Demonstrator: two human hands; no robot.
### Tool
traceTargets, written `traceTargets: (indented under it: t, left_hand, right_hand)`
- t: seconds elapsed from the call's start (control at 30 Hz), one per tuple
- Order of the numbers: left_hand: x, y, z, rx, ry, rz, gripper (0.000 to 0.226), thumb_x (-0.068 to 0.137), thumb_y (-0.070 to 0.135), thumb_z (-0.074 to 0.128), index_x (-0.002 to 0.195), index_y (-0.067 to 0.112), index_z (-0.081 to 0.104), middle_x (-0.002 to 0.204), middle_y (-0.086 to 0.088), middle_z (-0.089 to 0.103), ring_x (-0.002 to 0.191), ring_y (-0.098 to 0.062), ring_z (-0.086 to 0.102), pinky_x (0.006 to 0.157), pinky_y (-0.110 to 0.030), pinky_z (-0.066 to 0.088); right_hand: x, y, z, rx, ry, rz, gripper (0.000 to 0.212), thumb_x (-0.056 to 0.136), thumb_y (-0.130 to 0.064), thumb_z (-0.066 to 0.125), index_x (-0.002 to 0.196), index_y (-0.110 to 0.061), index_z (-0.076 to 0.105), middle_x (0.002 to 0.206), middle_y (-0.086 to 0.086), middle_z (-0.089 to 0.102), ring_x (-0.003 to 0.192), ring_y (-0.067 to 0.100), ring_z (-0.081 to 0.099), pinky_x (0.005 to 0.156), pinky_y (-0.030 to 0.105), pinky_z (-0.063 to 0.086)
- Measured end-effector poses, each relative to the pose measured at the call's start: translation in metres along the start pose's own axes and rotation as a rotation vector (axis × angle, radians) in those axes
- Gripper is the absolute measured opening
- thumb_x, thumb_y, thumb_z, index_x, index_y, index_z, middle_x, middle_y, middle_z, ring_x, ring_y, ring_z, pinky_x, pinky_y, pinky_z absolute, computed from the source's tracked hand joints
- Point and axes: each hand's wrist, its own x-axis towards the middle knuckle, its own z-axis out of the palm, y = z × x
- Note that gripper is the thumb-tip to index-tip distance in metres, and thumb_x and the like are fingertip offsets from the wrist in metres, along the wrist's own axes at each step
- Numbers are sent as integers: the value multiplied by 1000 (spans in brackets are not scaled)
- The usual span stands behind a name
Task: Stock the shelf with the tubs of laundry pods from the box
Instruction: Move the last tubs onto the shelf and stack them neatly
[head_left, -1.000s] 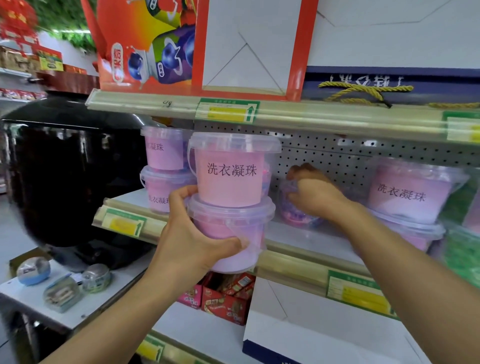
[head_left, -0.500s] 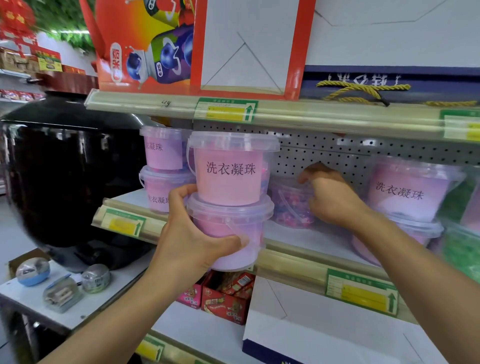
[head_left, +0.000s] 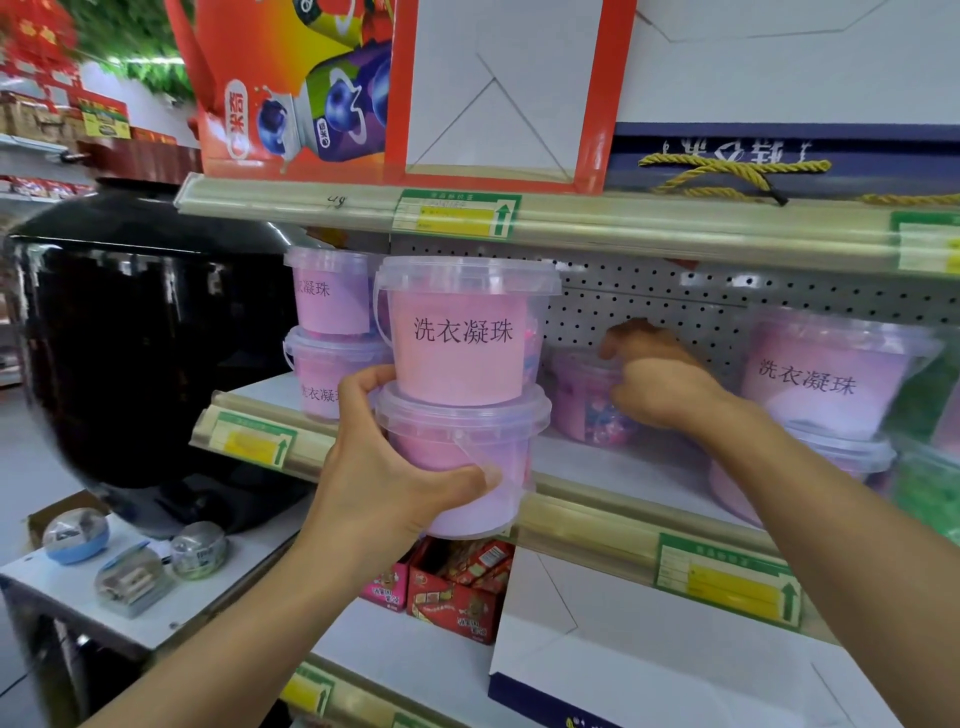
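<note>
- Two stacked tubs of laundry pods (head_left: 460, 400) ride in the left hand (head_left: 387, 483), thumb wrapped round the lower tub's front and fingers behind it, just off the front lip of the shelf (head_left: 613, 512).
- Only the bottom tub is gripped; the top tub (head_left: 462, 338) merely sits on its lid, so a tilt or a knock against the upper shelf rail (head_left: 597, 221) could likely send it toppling.
- Both tubs are round, tapered, clear plastic with snap lids and thin bail handles, smooth and probably slick, each with a pink paper label.
- Further in, the right hand (head_left: 660, 387) closes on a single tub (head_left: 587, 402) deep on the shelf near the perforated metal back panel (head_left: 649, 317); coloured pods show through its wall.
- Pushed carelessly, that tub might jostle the neighbouring two-high stacks at left (head_left: 327, 332) and right (head_left: 821, 379).
- Low at left, a white counter (head_left: 156, 623) carries small round containers (head_left: 75, 535).
</note>
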Motion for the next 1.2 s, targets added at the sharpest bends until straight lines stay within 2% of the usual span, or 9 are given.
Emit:
traceTargets:
  t: [0.07,0.13,0.2,0.4,0.5,0.6,0.73,0.97,1.2]
  left_hand:
    - [0,0,0,-3,-1,-3,89,38,33,87,105,52,31,111,15,56,95,-7,60,70,-24,51]
    - [0,-1,0,-7,-6,-3,89,36,36,84,107,51,31,111,15,57,96,-7,61,72,-25,52]
    - [0,-1,-1,-5,-6,-2,89,38,34,84,108,49,32,111,15,57,96,-7,61,74,-26,53]
    - [2,-1,-1,3,-2,4,90,34,38,85,105,53,32,109,16,58,95,-8,62,75,-29,55]
    - [2,0,-1,3,1,1,91,32,40,83,106,52,32,110,14,59,96,-10,63,78,-34,56]
    - [2,-1,-1,-4,-7,1,93,30,42,82,108,51,32,110,15,59,97,-10,63,79,-34,56]
    - [2,-2,-1,-15,-7,0,93,30,41,82,108,52,33,110,17,59,97,-8,63,78,-32,56]
    - [2,-1,-2,-6,-7,1,94,29,43,81,109,52,32,112,16,58,98,-11,63,80,-34,56]
    - [1,-4,-1,-5,-4,12,95,29,43,82,111,49,34,112,17,58,99,-9,63,79,-33,56]
  right_hand:
    - [-2,-10,4,26,20,-65,35,79,-18,57,113,-13,55,116,12,53,102,33,55,83,36,48]
    - [0,-19,8,-49,-20,-71,31,86,-23,51,116,-16,54,117,11,55,104,31,55,76,31,40]
    - [2,-21,5,-41,-59,-9,28,88,-16,47,115,-15,56,116,13,58,104,32,56,73,30,36]
    - [-1,6,12,226,7,-7,36,73,15,44,103,-6,49,108,19,58,95,34,55,76,40,50]
    - [1,8,17,226,-20,64,34,77,14,44,106,-5,44,103,17,54,93,33,53,70,36,44]
    - [6,4,22,132,12,125,35,82,4,50,114,-6,43,107,18,48,98,36,52,78,38,46]
    - [10,2,27,82,54,145,26,85,5,43,109,-4,43,102,21,52,86,33,51,67,36,40]
    - [16,1,29,86,29,160,34,83,10,43,115,-2,41,109,23,51,101,38,54,71,37,41]
    - [15,3,27,98,21,151,24,85,9,38,102,-8,39,98,19,46,95,35,53,70,36,39]
